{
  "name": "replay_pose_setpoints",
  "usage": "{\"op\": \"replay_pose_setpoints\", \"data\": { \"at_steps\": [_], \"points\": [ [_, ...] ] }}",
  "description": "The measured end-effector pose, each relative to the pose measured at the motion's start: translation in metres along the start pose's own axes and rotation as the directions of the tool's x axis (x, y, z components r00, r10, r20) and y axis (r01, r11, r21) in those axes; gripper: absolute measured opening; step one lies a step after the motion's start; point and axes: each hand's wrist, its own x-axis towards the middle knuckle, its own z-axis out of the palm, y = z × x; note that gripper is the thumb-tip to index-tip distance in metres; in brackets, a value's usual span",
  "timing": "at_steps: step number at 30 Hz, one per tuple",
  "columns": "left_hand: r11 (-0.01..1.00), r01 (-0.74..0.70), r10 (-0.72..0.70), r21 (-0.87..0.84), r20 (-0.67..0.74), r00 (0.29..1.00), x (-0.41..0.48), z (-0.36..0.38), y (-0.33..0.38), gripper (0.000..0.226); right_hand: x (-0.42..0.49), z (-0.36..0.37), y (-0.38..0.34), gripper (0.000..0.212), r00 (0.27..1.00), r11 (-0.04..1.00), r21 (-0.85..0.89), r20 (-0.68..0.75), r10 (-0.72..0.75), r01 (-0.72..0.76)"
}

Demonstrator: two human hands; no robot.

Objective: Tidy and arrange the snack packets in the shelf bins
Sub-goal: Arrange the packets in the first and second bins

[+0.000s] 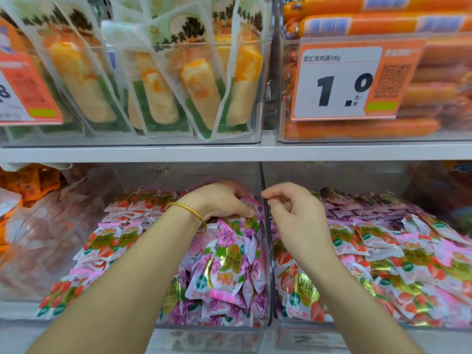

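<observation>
My left hand (219, 200) grips pink packets (229, 251); my right hand (293, 213) curls at the divider (271, 264), grip unclear. The price tag (337, 83) reads 1.0.

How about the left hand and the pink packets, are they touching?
Touching. The head view shows the left hand with its thumb and curled fingers pressed into the pink packets.
</observation>
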Motion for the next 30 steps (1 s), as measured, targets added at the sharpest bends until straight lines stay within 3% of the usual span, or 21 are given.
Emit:
{"op": "replay_pose_setpoints", "data": {
  "at_steps": [4,7,12,14,20,24,26,30],
  "points": [
    [0.938,0.01,-0.078,-0.347,-0.182,0.98,-0.005,-0.012,0.002,0.036,0.001,-0.003,0.001,0.027,1.0,1.0,0.022,0.016,0.018,-0.019],
    [0.703,-0.093,-0.183,-0.705,-0.305,0.935,-0.018,-0.016,0.003,0.035,0.001,-0.004,0.0,0.026,0.999,0.996,0.077,0.011,0.043,-0.043],
    [0.362,-0.209,-0.25,-0.909,-0.31,0.917,-0.039,-0.015,0.007,0.019,0.002,-0.003,-0.01,0.005,0.993,0.961,0.252,0.014,0.115,-0.115],
    [0.301,-0.203,-0.222,-0.932,-0.276,0.935,-0.048,-0.012,0.013,0.018,0.003,-0.005,-0.015,0.004,0.99,0.93,0.339,0.031,0.138,-0.14],
    [0.276,-0.191,-0.094,-0.942,-0.225,0.97,-0.064,0.004,0.029,0.018,0.003,-0.021,-0.022,0.016,0.964,0.799,0.544,0.209,0.166,-0.256],
    [0.279,-0.221,-0.066,-0.935,-0.248,0.966,-0.072,0.021,0.032,0.02,-0.001,-0.032,-0.015,0.017,0.927,0.764,0.536,0.301,0.224,-0.359],
    [0.313,-0.241,-0.049,-0.919,-0.269,0.962,-0.074,0.026,0.032,0.021,-0.003,-0.038,-0.012,0.016,0.903,0.751,0.523,0.362,0.233,-0.403],
    [0.487,-0.275,0.019,-0.829,-0.305,0.952,-0.076,0.028,0.033,0.021,-0.007,-0.053,-0.007,0.022,0.858,0.744,0.502,0.478,0.186,-0.441]
  ]
}}
